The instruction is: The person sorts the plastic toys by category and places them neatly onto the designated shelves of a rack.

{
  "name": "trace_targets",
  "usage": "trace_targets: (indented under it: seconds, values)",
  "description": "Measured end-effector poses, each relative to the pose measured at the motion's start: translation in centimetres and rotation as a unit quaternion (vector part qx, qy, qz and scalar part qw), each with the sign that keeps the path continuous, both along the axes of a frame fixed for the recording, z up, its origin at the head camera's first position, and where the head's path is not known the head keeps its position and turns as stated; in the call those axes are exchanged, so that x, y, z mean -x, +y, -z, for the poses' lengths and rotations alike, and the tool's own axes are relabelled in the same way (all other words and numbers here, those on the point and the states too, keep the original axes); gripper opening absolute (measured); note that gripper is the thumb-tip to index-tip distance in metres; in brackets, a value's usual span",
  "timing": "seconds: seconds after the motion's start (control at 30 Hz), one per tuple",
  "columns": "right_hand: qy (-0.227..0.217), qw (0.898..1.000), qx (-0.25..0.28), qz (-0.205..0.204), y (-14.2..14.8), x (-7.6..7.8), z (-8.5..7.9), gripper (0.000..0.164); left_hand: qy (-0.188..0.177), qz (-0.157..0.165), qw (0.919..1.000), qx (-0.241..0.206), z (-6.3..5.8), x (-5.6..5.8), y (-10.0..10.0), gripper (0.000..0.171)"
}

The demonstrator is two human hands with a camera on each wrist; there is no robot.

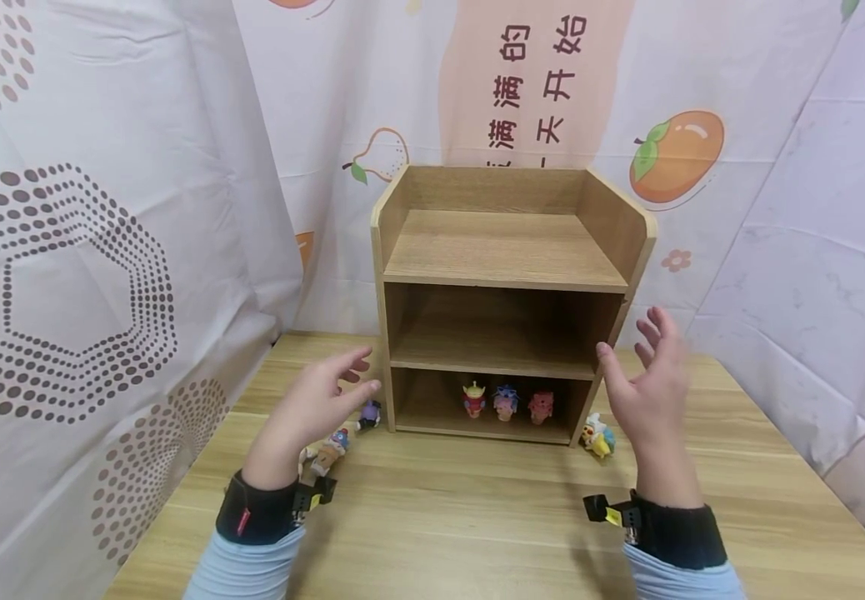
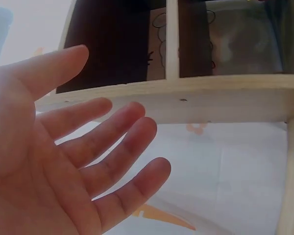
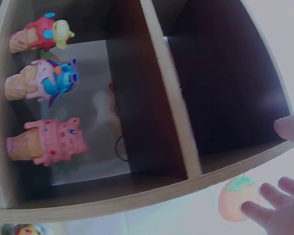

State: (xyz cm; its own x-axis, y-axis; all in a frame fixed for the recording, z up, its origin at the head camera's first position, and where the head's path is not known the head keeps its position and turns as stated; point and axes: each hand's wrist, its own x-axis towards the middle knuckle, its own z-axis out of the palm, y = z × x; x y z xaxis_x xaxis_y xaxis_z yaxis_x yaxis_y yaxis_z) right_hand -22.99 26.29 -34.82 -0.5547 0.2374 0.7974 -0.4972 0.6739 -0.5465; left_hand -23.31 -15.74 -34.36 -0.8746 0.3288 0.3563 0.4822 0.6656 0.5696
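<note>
Okay, head view: your left hand [image 1: 312, 408] hangs near the left side of the wooden shelf [image 1: 507, 250], fingers loosely extended, thumb apart, nothing held. A purple figurine [image 1: 369, 414] and a blue-headed figurine [image 1: 330, 452] lie near that side on the table [image 1: 432, 508]. Your right hand [image 1: 653, 392] is raised by the other side, thumb and fingers spread, nothing held; a yellow-and-blue figurine [image 1: 599, 437] lies nearby. In the bottom compartment you have a red figurine [image 1: 473, 402], a blue-and-pink figurine [image 1: 505, 404] and a pink figurine [image 1: 541, 407], in a row. Left wrist view: your palm shows bare, fingers apart. Right wrist view: your thumb is by the shelf edge, can't tell if touching; same three ice-cream-cone figurines inside.
</note>
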Motion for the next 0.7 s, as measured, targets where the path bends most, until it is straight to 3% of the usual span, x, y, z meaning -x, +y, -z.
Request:
trace_targets:
  seconds: [0.2,0.53,0.7]
  values:
    - [-0.064,0.998,-0.02,-0.002,0.5,0.9,1.1,0.077,-0.008,0.008,0.9992,0.039,0.8,0.4,-0.4,0.056]
    - [-0.073,0.996,-0.048,-0.01,0.4,2.0,2.1,0.054,-0.037,0.026,0.9935,0.104,2.0,0.8,-0.9,0.054]
    - [-0.064,0.996,-0.057,-0.006,0.3,2.1,2.4,0.045,-0.067,0.025,0.9916,0.107,2.4,1.0,-1.0,0.052]
